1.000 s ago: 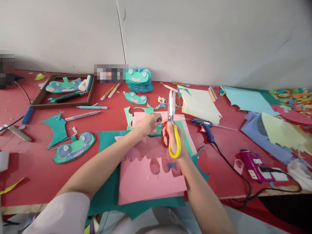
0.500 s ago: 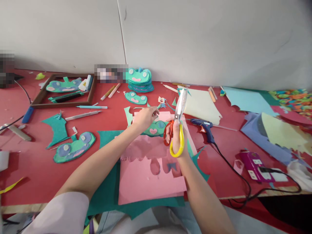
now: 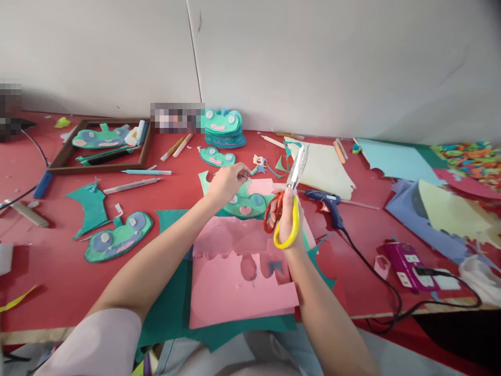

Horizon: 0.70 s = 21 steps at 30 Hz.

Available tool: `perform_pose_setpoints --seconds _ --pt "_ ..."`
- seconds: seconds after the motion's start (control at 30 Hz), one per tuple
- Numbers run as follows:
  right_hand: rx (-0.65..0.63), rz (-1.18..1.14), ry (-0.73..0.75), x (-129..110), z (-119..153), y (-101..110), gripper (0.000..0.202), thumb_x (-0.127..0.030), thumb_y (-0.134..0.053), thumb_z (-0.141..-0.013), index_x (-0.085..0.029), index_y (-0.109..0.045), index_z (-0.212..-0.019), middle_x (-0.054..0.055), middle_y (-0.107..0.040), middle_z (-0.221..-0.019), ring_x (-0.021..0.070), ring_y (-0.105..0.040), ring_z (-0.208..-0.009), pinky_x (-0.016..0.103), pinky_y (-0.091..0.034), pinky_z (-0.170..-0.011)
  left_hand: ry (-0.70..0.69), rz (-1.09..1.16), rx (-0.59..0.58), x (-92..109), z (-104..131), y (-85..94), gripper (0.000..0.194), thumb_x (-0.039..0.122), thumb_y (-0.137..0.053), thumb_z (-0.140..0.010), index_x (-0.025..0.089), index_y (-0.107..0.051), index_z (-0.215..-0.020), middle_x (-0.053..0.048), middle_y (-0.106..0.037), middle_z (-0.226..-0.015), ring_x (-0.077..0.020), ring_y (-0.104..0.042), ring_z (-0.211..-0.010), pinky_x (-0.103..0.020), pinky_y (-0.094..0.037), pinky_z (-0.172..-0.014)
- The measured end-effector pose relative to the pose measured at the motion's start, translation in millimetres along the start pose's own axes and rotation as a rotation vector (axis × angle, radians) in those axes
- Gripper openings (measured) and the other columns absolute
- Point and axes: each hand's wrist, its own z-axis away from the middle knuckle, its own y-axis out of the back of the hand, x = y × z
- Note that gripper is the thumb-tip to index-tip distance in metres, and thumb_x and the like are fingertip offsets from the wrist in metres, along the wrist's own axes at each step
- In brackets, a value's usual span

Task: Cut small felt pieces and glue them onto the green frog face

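Observation:
In my right hand (image 3: 287, 214) is a pair of scissors (image 3: 296, 169) with one red and one yellow handle, its blades pointing up and away. My left hand (image 3: 229, 183) hovers over the work area with fingers curled together; whatever may be between the fingertips is too small to make out. Below both hands lies a green felt frog face (image 3: 245, 208) with blue eyes and a pink heart-shaped piece. Nearer me a cut pink felt sheet (image 3: 230, 300) rests on dark green felt (image 3: 168, 303). Small scraps (image 3: 260, 163) lie just beyond my left hand.
A blue glue gun (image 3: 331, 206) lies right of the scissors, its cord near a purple power strip (image 3: 405, 266). Stacked frog faces (image 3: 223, 128) stand by the wall. At left are a wooden frame (image 3: 62, 162) and another frog face (image 3: 117, 240). Felt sheets (image 3: 399, 159) lie at right.
My left hand has shifted up and left, uncovering more of the frog face. The scissors have tilted to the right in my right hand and moved slightly right.

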Motion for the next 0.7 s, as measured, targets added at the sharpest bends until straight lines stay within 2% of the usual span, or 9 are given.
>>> perform_pose_setpoints --seconds 0.23,0.47,0.53,0.63,0.7 --pt "-0.008 -0.034 -0.003 2.6 -1.7 1.1 0.033 -0.053 -0.042 -0.088 -0.023 -0.054 -0.084 -0.009 -0.039 -0.046 0.0070 -0.035 -0.029 0.020 -0.030 -0.027 -0.009 0.092 0.006 2.6 0.8 2.5 0.021 0.009 -0.055 -0.077 0.017 -0.064 -0.095 -0.003 -0.071 -0.089 -0.0135 -0.065 -0.083 -0.024 -0.048 -0.078" --pt "0.002 -0.072 -0.011 1.3 -0.9 0.0 0.033 -0.054 -0.048 -0.086 -0.022 -0.054 -0.084 -0.009 -0.040 -0.048 0.0065 -0.034 -0.029 0.020 -0.029 -0.026 -0.025 0.224 -0.020 -0.9 -2.3 -1.4 0.021 0.005 -0.054 -0.073 0.015 -0.063 -0.089 -0.003 -0.070 -0.085 -0.0141 -0.066 -0.082 -0.027 -0.050 -0.079" --pt "0.000 -0.070 -0.012 1.4 -0.3 -0.3 0.033 -0.055 -0.048 -0.085 -0.023 -0.054 -0.085 -0.009 -0.040 -0.048 0.0062 -0.034 -0.029 0.020 -0.029 -0.026 -0.015 0.302 -0.066 -1.8 -3.4 -2.5 0.018 0.006 -0.055 -0.072 0.014 -0.061 -0.088 -0.005 -0.070 -0.087 -0.0136 -0.066 -0.081 -0.027 -0.051 -0.079" --pt "0.019 -0.065 -0.015 1.3 0.9 -1.0 0.034 -0.057 -0.049 -0.084 -0.023 -0.054 -0.086 -0.010 -0.040 -0.049 0.0052 -0.033 -0.029 0.018 -0.029 -0.026 0.009 0.430 -0.240 -1.0 -2.7 -4.9 0.018 0.009 -0.058 -0.073 0.013 -0.060 -0.091 -0.006 -0.070 -0.084 -0.0136 -0.066 -0.079 -0.027 -0.052 -0.075" --pt "0.029 -0.059 -0.022 0.5 1.5 -1.7 0.036 -0.058 -0.050 -0.083 -0.022 -0.054 -0.085 -0.010 -0.041 -0.049 0.0047 -0.033 -0.029 0.018 -0.029 -0.027 0.020 0.405 -0.325 0.8 -0.2 -7.9 0.019 0.011 -0.059 -0.074 0.013 -0.059 -0.093 -0.004 -0.069 -0.081 -0.0137 -0.066 -0.077 -0.026 -0.052 -0.071"
